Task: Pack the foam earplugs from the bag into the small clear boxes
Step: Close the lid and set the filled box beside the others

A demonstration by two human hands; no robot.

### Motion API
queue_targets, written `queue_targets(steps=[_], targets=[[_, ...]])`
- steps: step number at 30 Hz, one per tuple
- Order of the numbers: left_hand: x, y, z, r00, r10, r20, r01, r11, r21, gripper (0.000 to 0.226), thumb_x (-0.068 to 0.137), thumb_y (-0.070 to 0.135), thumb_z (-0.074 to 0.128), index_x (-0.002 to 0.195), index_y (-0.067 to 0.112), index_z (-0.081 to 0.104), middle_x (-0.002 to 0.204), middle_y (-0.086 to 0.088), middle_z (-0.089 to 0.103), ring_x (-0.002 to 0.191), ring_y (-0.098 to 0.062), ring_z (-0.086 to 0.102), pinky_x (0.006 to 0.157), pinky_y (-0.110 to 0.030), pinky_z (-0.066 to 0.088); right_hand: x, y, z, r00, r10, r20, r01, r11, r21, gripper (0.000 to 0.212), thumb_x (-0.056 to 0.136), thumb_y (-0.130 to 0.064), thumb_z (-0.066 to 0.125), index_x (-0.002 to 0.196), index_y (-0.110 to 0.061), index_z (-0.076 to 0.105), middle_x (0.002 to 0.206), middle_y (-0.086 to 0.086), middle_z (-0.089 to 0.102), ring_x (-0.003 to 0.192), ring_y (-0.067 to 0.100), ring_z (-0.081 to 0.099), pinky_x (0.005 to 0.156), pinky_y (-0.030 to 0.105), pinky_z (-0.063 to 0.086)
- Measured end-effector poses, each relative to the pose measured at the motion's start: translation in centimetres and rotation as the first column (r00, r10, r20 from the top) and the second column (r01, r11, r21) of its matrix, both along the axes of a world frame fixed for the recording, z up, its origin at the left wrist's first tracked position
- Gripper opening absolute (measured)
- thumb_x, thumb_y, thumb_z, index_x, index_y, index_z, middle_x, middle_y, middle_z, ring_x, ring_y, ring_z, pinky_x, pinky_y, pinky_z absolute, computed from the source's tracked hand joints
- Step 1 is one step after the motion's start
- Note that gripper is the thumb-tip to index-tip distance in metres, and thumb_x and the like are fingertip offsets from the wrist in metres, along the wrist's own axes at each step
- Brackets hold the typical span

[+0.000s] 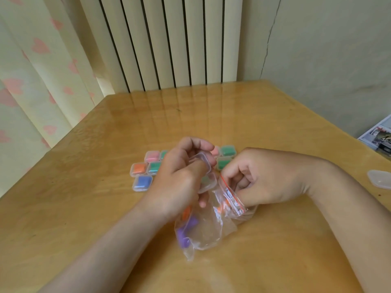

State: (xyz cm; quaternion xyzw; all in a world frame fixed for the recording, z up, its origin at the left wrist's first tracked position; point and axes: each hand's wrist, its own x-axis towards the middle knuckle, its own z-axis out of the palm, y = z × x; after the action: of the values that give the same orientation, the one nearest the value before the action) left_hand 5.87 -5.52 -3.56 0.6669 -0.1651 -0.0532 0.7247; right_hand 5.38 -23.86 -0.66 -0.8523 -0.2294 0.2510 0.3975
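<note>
My left hand [179,178] holds a small clear box [204,168] with its lid swung open, just above the table. A clear zip bag [208,227] with a red seal line lies below both hands; purple earplugs [185,234] and orange earplugs [222,208] show inside it. My right hand [260,178] has its fingers curled at the bag's mouth, with the thumb inside the opening. Whether it pinches an earplug is hidden. Several filled boxes [148,168] in pink, orange, green and blue sit just behind my hands.
The wooden table [254,123] stands in a corner, with a radiator [169,39] behind and a heart-print curtain [31,81] at the left. A loose clear box [380,178] lies at the right edge. Printed papers [378,136] lie beyond the table's right side.
</note>
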Motion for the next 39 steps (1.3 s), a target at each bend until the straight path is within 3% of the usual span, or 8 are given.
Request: queue_targets(steps=[7,11,15,20,26,32,36,39], targets=[[0.6,0.1,-0.6,0.998,-0.061,-0.011,0.062,0.996,0.064,0.033,0.073,0.001,0.045,0.098,0.017,0.06,0.092,-0.007,0.06,0.046,-0.008,0.049,0.044,-0.026,0.036,0.2,-1.3,1.4,0.962,-0.233,0.142,0.191,0.946,0.26,0.011,0.077,0.004,0.067,0.081,-0.005,0.073,0.072,0.013,0.073,0.063,0.023,0.067,0.057,0.03,0.056],[0.7,0.2,-0.7,0.997,-0.073,0.013,0.071,0.993,0.099,0.041,0.071,-0.005,0.042,0.102,0.015,0.059,0.083,-0.002,0.062,0.051,-0.008,0.051,0.047,-0.025,0.039,0.4,-0.8,1.2,0.921,-0.316,0.228,0.217,0.901,0.375,0.011,0.076,-0.004,0.074,0.077,-0.014,0.076,0.066,0.012,0.07,0.057,0.016,0.062,0.049,0.028,0.05],[0.8,0.3,-0.3,0.989,-0.131,-0.063,0.132,0.991,0.021,0.044,0.068,-0.008,0.043,0.107,0.006,0.056,0.081,-0.011,0.065,0.053,-0.017,0.058,0.048,-0.03,0.045,0.5,0.3,0.2,0.918,-0.265,0.296,0.176,0.939,0.294,0.01,0.082,-0.004,0.078,0.083,-0.014,0.078,0.065,0.001,0.068,0.056,0.007,0.055,0.053,0.02,0.044],[0.6,0.3,0.6,0.964,-0.182,-0.193,0.167,0.981,-0.095,0.05,0.062,-0.004,0.047,0.11,0.004,0.057,0.095,-0.021,0.059,0.069,-0.03,0.06,0.051,-0.035,0.051,0.8,0.2,-0.2,0.898,-0.268,0.348,0.188,0.95,0.248,0.011,0.081,-0.01,0.081,0.082,-0.02,0.081,0.07,0.007,0.07,0.061,0.012,0.054,0.059,0.027,0.045],[0.6,0.6,1.0,0.96,-0.197,-0.2,0.176,0.977,-0.118,0.051,0.062,-0.006,0.046,0.111,0.005,0.055,0.124,-0.035,0.056,0.088,-0.04,0.061,0.062,-0.041,0.057,0.6,0.4,-0.2,0.88,-0.265,0.395,0.202,0.96,0.195,0.016,0.082,-0.01,0.079,0.085,-0.025,0.083,0.067,-0.011,0.069,0.064,-0.011,0.059,0.064,0.006,0.043],[0.7,0.8,0.9,0.958,-0.22,-0.184,0.196,0.97,-0.141,0.05,0.067,-0.005,0.051,0.116,0.005,0.051,0.123,-0.032,0.058,0.084,-0.033,0.064,0.067,-0.038,0.057,0.3,0.7,0.0,0.862,-0.264,0.432,0.201,0.962,0.187,0.014,0.084,-0.009,0.078,0.085,-0.022,0.084,0.059,-0.026,0.064,0.067,-0.019,0.059,0.065,0.001,0.041],[0.9,1.2,0.5,0.963,-0.219,-0.154,0.204,0.973,-0.105,0.049,0.073,-0.007,0.047,0.12,0.008,0.051,0.121,-0.028,0.061,0.093,-0.032,0.064,0.076,-0.038,0.058,0.3,0.9,0.0,0.849,-0.26,0.459,0.208,0.965,0.162,0.016,0.082,-0.016,0.08,0.086,-0.031,0.083,0.061,-0.023,0.064,0.063,-0.008,0.06,0.061,0.004,0.04],[1.2,1.4,0.1,0.976,-0.205,-0.079,0.204,0.979,-0.013,0.047,0.078,-0.008,0.052,0.119,0.013,0.052,0.107,-0.014,0.068,0.095,-0.026,0.066,0.084,-0.04,0.056,0.2,0.9,0.1,0.858,-0.266,0.44,0.206,0.962,0.179,0.016,0.081,-0.015,0.081,0.089,-0.029,0.082,0.062,-0.025,0.065,0.062,-0.007,0.062,0.06,0.005,0.042]])
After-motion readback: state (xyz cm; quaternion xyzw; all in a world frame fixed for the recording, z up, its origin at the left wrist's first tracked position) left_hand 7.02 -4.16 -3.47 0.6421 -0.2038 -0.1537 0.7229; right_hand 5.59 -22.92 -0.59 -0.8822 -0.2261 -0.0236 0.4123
